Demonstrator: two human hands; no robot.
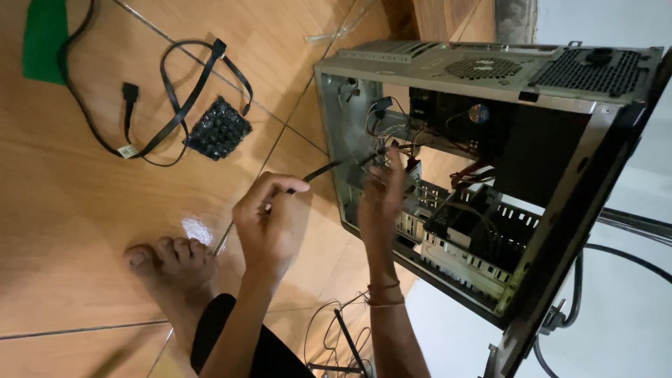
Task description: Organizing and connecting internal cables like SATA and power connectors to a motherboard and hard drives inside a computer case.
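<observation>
The left hand [269,224] was closed in a pinch around the handle end of a thin dark screwdriver [315,172], thumb and forefinger pressed together on it. From those fingers the shaft ran up and to the right, its tip entering the open side of a computer case [490,70] that lay on the tiled floor [84,210].

The right hand [381,199] reached inside the case just beyond the screwdriver's tip, its fingers [393,162] stretched toward a cluster of thin wires [392,133] near the rear panel. Whether those fingers gripped anything could not be told, since the wires and the blur hid their tips. A thread bracelet [383,294] circled that wrist.

To the right of the right-hand fingers sat the metal drive cage [476,238] and red cables [472,173]. Well away to the left of the left hand lay a black flat cable [175,105], looped beside a piece of black bubble wrap [218,128]. Below the left hand rested the person's bare foot [171,266], and near the right forearm lay loose thin wires [336,336] on the floor.
</observation>
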